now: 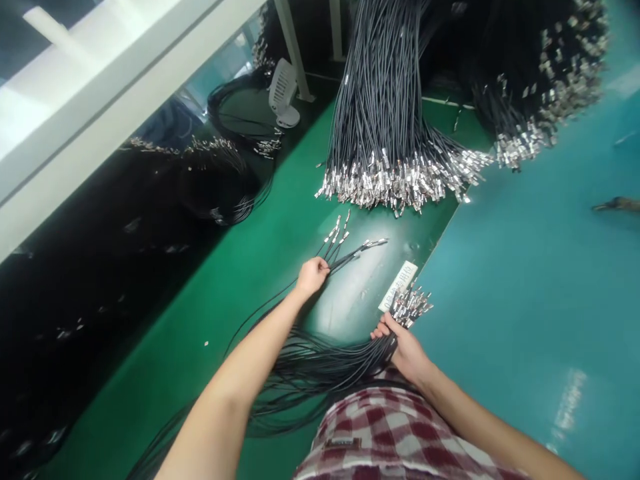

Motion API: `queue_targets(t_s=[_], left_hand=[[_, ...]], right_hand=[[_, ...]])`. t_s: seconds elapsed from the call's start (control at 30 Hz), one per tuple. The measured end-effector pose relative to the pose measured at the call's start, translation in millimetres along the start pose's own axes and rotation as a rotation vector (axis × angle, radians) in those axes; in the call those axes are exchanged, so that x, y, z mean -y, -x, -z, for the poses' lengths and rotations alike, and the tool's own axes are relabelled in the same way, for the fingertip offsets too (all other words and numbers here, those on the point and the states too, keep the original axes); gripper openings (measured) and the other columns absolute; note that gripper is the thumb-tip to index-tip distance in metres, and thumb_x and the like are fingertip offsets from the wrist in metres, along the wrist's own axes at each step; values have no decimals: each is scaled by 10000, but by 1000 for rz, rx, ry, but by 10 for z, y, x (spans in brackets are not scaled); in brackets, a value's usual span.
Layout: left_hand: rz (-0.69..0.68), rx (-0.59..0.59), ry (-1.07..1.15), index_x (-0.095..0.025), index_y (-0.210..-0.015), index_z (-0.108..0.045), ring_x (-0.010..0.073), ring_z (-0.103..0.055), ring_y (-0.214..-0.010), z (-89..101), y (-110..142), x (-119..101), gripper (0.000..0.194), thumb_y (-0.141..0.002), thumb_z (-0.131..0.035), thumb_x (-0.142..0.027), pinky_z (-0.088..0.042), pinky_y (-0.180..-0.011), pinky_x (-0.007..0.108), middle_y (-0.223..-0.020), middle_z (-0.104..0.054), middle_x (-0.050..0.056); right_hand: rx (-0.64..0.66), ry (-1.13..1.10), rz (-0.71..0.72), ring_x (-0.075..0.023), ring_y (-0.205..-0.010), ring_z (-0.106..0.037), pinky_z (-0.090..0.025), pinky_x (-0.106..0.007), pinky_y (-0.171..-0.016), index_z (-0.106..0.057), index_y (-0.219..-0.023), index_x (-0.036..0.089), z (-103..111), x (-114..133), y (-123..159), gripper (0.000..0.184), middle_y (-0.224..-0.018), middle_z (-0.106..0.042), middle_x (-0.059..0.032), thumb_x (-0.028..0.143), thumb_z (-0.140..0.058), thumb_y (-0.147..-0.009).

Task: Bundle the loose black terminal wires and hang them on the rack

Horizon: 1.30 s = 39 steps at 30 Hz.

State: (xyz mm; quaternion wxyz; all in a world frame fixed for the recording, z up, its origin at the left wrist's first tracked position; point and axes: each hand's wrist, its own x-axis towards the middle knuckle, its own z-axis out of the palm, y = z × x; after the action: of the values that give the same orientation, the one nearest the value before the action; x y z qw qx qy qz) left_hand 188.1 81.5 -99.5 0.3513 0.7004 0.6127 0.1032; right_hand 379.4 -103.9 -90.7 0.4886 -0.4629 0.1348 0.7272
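Observation:
My left hand (312,275) is closed on a few thin black wires (350,250) with metal terminals, which fan out up and to the right over the green mat (240,280). My right hand (400,343) grips a thicker bundle of black wires (330,367), its silver terminal ends (411,303) sticking out past my fingers. The bundle's tails trail left and down across the mat in front of my red plaid clothing (395,433).
A big hanging bunch of terminated black wires (385,120) lies ahead, another bunch (545,87) at the upper right. A white label (399,285) sits on the mat. More wire coils (220,180) and a small white fan (283,93) lie left; a white frame beam (100,113) crosses there. Teal floor (540,300) on the right.

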Motion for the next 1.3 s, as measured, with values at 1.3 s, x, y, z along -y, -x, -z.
queue_targets(t_s=[1.3], left_hand=[[-202,275,208,-183,-815,-701,177,-608,-770,-378,2236,-431,307,-958,-464,-315,-473,-745,289,-792,-657,62]], right_hand=[[-19,193,68,-131,-642,-549,-472,-255,-627,-760,-890,177,117,40,317,351,-733,-666,-2,397,-855,-634]])
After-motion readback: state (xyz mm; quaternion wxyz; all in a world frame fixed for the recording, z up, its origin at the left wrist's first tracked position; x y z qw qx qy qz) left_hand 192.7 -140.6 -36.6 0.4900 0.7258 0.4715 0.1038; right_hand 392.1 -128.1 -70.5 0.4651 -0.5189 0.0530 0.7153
